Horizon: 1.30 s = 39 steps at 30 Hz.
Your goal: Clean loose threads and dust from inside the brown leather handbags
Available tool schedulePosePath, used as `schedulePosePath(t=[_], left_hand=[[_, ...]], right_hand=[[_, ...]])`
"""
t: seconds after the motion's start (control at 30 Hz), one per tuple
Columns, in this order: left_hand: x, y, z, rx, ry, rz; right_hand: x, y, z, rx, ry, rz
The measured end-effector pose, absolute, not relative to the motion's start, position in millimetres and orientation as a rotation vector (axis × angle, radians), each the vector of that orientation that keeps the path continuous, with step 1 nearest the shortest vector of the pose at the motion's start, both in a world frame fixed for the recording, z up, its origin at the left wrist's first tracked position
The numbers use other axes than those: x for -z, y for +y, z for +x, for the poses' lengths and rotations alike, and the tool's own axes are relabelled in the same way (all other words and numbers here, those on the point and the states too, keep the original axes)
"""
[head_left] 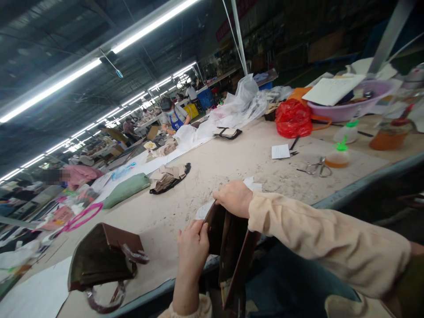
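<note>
- Brown bag (228,240) at the lower centre of the frame, dark lining showing, held at the table's (212,168) near edge.
- Left hand (194,245) pinching the bag's rim between thumb and fingers.
- Right hand (233,198) curled over the top edge, gripping it — beige sleeve (318,238) behind.
- Second bag (124,238), also brown, lower left, handles wrapped in clear film.
- Scissors (319,168) right of centre — just beside a green-topped bottle (338,159).
- Red plastic bag (293,118), upper right, beside a purple basin (351,112).

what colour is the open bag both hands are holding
The open-topped bag is dark brown, redder brown on one side panel, as the head view shows.
</note>
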State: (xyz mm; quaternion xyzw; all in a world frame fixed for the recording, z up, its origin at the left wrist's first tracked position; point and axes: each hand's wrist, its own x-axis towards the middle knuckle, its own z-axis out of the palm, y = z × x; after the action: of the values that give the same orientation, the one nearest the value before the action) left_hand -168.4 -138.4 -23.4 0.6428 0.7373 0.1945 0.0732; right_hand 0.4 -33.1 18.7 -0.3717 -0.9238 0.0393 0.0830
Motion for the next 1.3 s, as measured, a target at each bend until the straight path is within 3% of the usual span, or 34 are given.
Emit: schedulePosePath(t=[0.1, 0.3, 0.5, 0.77, 1.3], left_hand=[[6, -142, -175, -0.425, 2.079, 2.053], [-15, -117, -175, -0.46, 2.043, 2.165], [-5, -69, -148, -0.2, 2.006, 2.106], [-1, -69, -147, -0.247, 2.131, 2.015], [0, -71, -140, -0.199, 2.152, 2.018]], right_hand=[[-22, -33, 1, -0.131, -2.767, -1.106], [-21, -30, -1, -0.153, -2.782, -1.081], [-19, -27, 3, -0.12, -2.778, -1.117], [-17, -30, 24, 0.003, -2.685, -1.11], [-15, -24, 17, -0.098, -2.648, -1.27]])
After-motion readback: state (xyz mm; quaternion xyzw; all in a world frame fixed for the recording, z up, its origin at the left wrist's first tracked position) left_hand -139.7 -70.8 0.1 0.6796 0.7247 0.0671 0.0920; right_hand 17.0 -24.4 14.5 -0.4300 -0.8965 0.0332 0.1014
